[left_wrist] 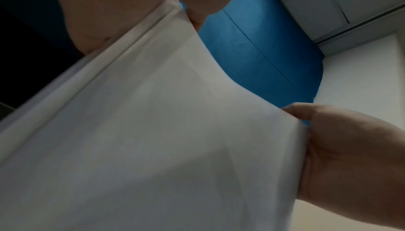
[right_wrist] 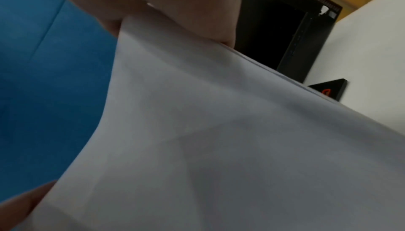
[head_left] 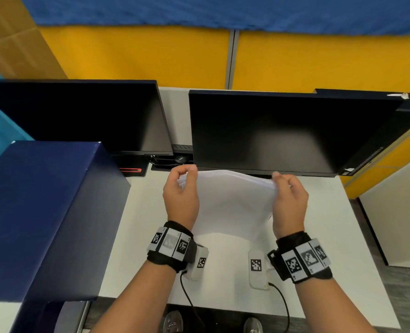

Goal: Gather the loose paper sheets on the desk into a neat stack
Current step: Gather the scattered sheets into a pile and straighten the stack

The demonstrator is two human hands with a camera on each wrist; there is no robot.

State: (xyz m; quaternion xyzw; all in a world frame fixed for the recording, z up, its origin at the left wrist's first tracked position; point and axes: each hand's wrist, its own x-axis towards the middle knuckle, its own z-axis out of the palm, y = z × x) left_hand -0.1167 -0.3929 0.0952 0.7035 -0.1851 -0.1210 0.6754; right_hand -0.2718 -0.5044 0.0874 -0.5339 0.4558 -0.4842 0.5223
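A bundle of white paper sheets hangs above the white desk, held up between both hands in front of the right monitor. My left hand grips its left edge, fingers curled over the top corner. My right hand grips the right edge the same way. The top edges of the sheets show as slightly fanned layers. In the left wrist view the paper fills the frame, with my right hand at its far side. In the right wrist view the sheets bend under my fingers.
Two dark monitors stand at the back of the desk. A large navy box sits on the left. Yellow and blue partition panels rise behind. The desk's front edge is near my forearms, with shoes on the floor below.
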